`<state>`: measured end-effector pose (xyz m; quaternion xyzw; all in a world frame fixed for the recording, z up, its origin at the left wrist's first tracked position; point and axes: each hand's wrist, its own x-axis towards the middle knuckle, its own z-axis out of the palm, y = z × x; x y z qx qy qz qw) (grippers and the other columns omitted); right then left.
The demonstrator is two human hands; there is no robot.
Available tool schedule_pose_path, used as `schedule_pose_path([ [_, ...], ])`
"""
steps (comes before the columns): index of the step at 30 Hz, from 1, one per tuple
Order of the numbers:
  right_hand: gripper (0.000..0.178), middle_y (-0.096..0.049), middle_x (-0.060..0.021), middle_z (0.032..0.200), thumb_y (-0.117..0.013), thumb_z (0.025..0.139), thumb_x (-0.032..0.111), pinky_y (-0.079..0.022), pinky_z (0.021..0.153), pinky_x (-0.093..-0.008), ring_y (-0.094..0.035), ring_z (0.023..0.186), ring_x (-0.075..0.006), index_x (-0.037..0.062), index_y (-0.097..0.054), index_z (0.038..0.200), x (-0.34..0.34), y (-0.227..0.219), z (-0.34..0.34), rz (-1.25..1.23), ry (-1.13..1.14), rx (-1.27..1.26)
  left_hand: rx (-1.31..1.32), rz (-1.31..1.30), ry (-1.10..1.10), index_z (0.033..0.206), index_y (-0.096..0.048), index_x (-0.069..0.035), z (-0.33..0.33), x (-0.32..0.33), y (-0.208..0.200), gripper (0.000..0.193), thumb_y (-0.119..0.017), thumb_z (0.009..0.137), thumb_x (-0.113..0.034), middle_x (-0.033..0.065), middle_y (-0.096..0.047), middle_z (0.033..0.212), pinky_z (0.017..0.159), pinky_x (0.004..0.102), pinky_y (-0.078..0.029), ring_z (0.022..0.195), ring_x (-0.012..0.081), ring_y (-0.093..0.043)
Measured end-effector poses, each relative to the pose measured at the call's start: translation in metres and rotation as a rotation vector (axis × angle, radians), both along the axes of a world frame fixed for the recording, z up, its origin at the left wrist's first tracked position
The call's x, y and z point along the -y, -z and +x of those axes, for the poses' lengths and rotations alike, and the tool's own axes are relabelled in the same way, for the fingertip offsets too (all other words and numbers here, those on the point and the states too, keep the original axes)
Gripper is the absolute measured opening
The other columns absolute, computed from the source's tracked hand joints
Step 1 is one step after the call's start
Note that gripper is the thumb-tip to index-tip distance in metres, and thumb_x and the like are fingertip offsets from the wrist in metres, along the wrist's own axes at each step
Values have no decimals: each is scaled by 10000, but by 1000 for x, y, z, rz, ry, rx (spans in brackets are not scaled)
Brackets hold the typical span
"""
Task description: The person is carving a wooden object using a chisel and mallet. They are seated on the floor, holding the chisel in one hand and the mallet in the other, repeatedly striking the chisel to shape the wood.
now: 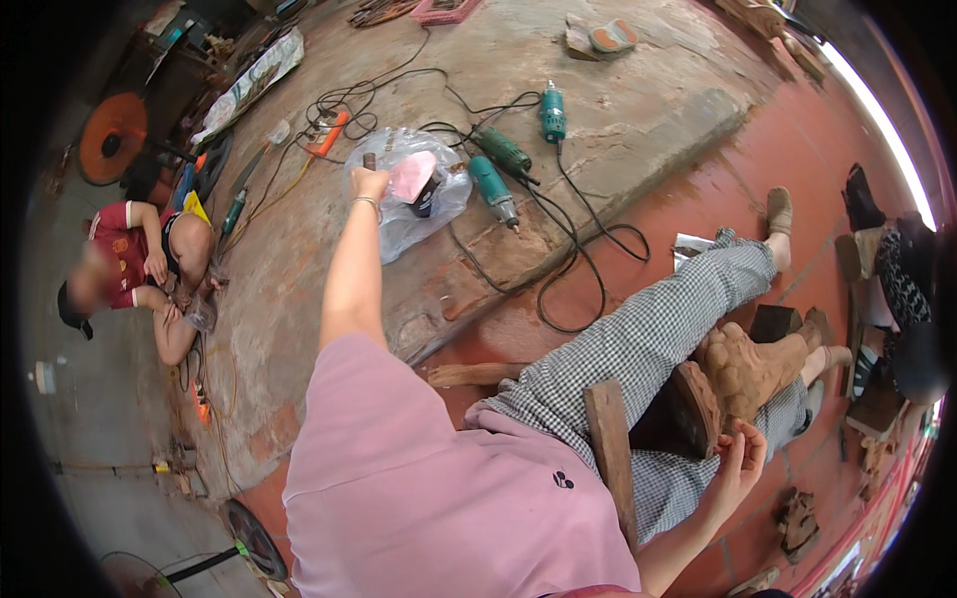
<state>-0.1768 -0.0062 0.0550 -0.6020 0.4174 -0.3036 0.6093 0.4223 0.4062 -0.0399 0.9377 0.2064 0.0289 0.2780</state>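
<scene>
L hand [369,184] in fist, arm [351,284] straight fwd; R hand [736,472] w/ fingers [755,448] part-curled.

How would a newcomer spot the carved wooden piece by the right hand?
Find the checked trousers in the picture's right half. Between the legs, just beyond the right hand, is a light brown carved wooden piece. Its lumpy, rounded surface sets it apart from the flat, straight wooden plank nearer the body.

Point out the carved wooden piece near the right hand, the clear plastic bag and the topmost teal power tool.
Carved wooden piece [754,369], head view: middle of its lumpy surface.
Clear plastic bag [398,229], head view: crumpled plastic, lower part.
Topmost teal power tool [553,115], head view: middle of its body.
</scene>
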Motion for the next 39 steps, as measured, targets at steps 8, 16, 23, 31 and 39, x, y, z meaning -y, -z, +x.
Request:
schedule_pose_path([
  [8, 121, -645, -20, 926, -630, 915, 23, -482, 695, -243, -571, 764, -88, 17, -635, 1036, -37, 34, -42, -17, -326, -384, 153, -226, 627, 908, -674, -23, -58, 157, -91, 286, -658, 866, -305, 90, -696, 756, 572, 297, -495, 641, 155, -657],
  [16, 482, -680, -128, 1028, -732, 838, 377, -522, 804, -397, -655, 937, -304, 47, -621, 1172, -88, 25, -52, -211, -582, -628, -80, -1251, 1527, 1093, -575, 11, -277, 352, -124, 315, -505, 1040, -292, 145, -692, 1018, 794, 306, -530, 885, 166, -657],
  [23, 539, -693, -121, 1020, -780, 770, 368, -532, 781, -403, -665, 921, -311, 46, -631, 1176, -110, 23, -58, -212, -461, -753, -868, -1571, 1497, 1161, -483, -50, -389, 393, -75, 346, -414, 1053, -371, 272, -602, 1204, 820, 408, -615, 1152, 351, -618],
  [31, 550, -675, -99, 1005, -799, 772, 247, -525, 761, -353, -667, 898, -237, 32, -564, 1221, -77, 16, -93, 250, -377, -332, -753, -1637, 1202, 1177, -440, -79, -394, 367, -29, 306, -396, 1058, -357, 278, -510, 1351, 915, 461, -591, 1210, 412, -572],
  [39, 457, -555, -76, 744, -750, 695, 177, -496, 626, -310, -564, 659, -167, 18, -493, 1037, -33, -16, -144, 499, 196, -43, -593, -1569, 1544, 1021, -423, -64, -403, 358, -22, 242, -620, 922, 38, 170, -664, 1026, 1000, 508, -491, 1086, 339, -640],
])
